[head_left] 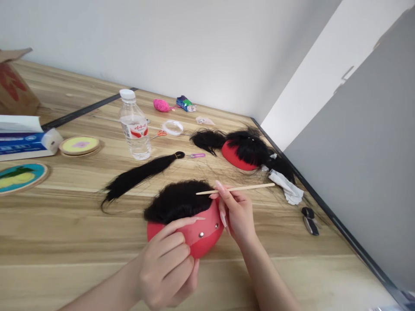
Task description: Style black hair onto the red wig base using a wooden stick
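A red dome-shaped form with metal studs rests on the wooden table in front of me, its far side covered by a patch of black hair. My left hand lies against the near left of the dome, fingers curled, index finger stretched along the hair's edge; whether something thin is pinched there is hidden. Between thumb and fingers, my right hand holds a thin light wooden stick, its left tip over the hair. Beyond the dome lies a tied bundle of black hair.
A second red dome with black hair stands farther right, near white tissue and a black clip-like item. A water bottle, purple-handled snips, orange scissors and a tissue pack also lie around.
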A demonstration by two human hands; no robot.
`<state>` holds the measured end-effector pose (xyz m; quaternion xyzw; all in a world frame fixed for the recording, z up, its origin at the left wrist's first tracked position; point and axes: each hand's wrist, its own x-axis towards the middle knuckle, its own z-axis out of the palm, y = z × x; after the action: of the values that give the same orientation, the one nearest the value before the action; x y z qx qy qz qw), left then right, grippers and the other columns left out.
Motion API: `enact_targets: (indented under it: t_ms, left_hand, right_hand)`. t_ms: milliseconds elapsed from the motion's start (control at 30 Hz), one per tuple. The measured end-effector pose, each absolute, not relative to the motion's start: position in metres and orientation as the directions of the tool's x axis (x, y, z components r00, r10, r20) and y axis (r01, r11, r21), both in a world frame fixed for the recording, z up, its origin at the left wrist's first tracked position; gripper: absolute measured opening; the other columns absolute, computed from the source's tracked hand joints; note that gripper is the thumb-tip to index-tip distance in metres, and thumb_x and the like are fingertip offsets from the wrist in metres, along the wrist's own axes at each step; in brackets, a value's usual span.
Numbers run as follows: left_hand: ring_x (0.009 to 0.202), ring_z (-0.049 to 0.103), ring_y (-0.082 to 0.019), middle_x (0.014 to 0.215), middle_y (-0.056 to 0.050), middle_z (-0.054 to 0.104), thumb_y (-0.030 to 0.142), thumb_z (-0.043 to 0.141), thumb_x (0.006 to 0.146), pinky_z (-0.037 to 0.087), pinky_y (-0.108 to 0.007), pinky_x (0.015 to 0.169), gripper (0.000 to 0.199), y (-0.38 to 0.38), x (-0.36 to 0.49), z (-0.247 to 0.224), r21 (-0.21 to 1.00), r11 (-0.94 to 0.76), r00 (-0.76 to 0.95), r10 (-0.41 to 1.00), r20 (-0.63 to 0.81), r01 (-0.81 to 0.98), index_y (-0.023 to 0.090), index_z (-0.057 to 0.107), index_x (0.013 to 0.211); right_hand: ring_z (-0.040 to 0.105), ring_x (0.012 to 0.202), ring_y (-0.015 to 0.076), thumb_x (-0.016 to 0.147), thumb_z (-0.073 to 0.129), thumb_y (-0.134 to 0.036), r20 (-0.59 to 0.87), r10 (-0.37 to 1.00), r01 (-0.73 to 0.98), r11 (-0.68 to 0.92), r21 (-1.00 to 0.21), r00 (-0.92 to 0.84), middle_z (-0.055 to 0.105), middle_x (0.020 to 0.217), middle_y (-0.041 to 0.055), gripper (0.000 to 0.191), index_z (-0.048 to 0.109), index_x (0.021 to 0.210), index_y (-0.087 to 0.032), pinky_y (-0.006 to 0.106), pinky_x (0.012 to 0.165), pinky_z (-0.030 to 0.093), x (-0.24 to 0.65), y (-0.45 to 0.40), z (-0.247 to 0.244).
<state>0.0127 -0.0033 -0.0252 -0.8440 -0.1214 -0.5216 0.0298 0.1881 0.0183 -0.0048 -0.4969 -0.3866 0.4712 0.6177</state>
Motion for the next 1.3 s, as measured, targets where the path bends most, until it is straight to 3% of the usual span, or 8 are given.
enact_targets:
  t_ms: [300,433,567,833,1000,1133,1233,1300]
  left_hand:
    - [0.054,0.042,-0.012,0.051,0.0,0.051,-0.001,0.056,0.066,0.06,-0.047,0.081,0.02,-0.004,0.012,-0.023,0.086,-0.971,0.435,0.178,0.883,0.221,0.016,0.052,0.056]
    - [0.054,0.043,-0.012,0.051,0.0,0.053,-0.001,0.057,0.063,0.057,-0.049,0.079,0.02,-0.006,0.012,-0.02,0.091,-0.96,0.442,0.205,0.874,0.265,0.016,0.051,0.055]
    - [0.056,0.049,-0.013,0.054,0.0,0.059,0.001,0.059,0.065,0.052,-0.042,0.072,0.018,-0.008,0.01,-0.017,0.126,-0.928,0.412,0.274,0.869,0.351,0.016,0.052,0.057]
    - [0.056,0.051,-0.014,0.056,0.0,0.062,0.005,0.061,0.069,0.042,-0.037,0.063,0.015,-0.004,0.003,-0.013,0.049,-0.906,0.425,0.245,0.871,0.421,0.016,0.055,0.061]
    - [0.058,0.052,-0.015,0.058,0.0,0.063,0.006,0.062,0.071,0.043,-0.038,0.067,0.015,0.009,-0.006,-0.001,-0.01,-0.875,0.397,0.21,0.893,0.485,0.017,0.053,0.065]
    - [0.063,0.051,-0.018,0.06,-0.003,0.06,0.005,0.058,0.076,0.041,-0.04,0.069,0.017,0.027,-0.015,0.005,0.091,-0.8,0.277,0.309,0.91,0.593,0.018,0.051,0.069]
    - [0.065,0.052,-0.019,0.062,-0.003,0.059,0.006,0.055,0.082,0.04,-0.039,0.069,0.017,0.041,-0.02,0.001,0.212,-0.738,0.18,0.412,0.893,0.641,0.018,0.051,0.07]
    - [0.067,0.053,-0.019,0.065,-0.003,0.058,0.009,0.054,0.085,0.04,-0.038,0.069,0.017,0.049,-0.022,-0.004,0.286,-0.702,0.136,0.48,0.867,0.653,0.018,0.053,0.071]
  right_hand:
    - [0.034,0.023,0.0051,0.078,0.071,-0.043,-0.001,0.949,-0.213,0.07,-0.975,0.317,0.058,0.041,-0.0035,0.029,0.073,0.071,-0.015,0.02,0.024,0.02,0.19,0.023,-0.007]
    - [0.033,0.024,0.0045,0.076,0.072,-0.043,-0.01,0.944,-0.216,0.065,-0.974,0.329,0.052,0.037,-0.0055,0.03,0.071,0.067,-0.014,0.02,0.026,0.018,0.194,0.027,-0.011]
    - [0.033,0.029,0.0024,0.072,0.075,-0.044,0.003,0.929,-0.2,0.083,-0.976,0.371,0.061,0.051,-0.0023,0.031,0.071,0.073,-0.012,0.019,0.028,0.02,0.2,0.032,-0.015]
    - [0.034,0.029,0.0043,0.068,0.075,-0.049,-0.022,0.886,-0.026,-0.011,-1.0,0.463,0.06,0.049,-0.0009,0.039,0.069,0.074,-0.01,0.019,0.029,0.022,0.21,0.04,-0.022]
    - [0.056,0.044,0.0113,0.07,0.073,-0.049,0.233,0.739,0.215,0.122,-0.969,0.632,0.069,0.065,0.0039,0.037,0.062,0.075,-0.014,0.021,0.038,0.041,0.216,0.045,-0.024]
    - [0.06,0.05,0.0131,0.089,0.057,-0.042,0.487,0.594,0.356,0.333,-0.873,0.64,0.068,0.067,0.0017,0.026,0.059,0.084,-0.017,0.024,0.046,0.048,0.207,0.032,-0.019]
    - [0.065,0.054,0.014,0.099,0.039,-0.028,0.727,0.494,0.505,0.523,-0.687,0.478,0.07,0.066,0.0008,0.025,0.059,0.086,-0.02,0.027,0.055,0.054,0.195,0.014,-0.016]
    - [0.07,0.068,0.0167,0.1,0.034,-0.023,0.859,0.475,0.517,0.695,-0.5,0.193,0.074,0.075,0.0032,0.027,0.06,0.095,-0.022,0.03,0.062,0.057,0.189,0.002,-0.014]
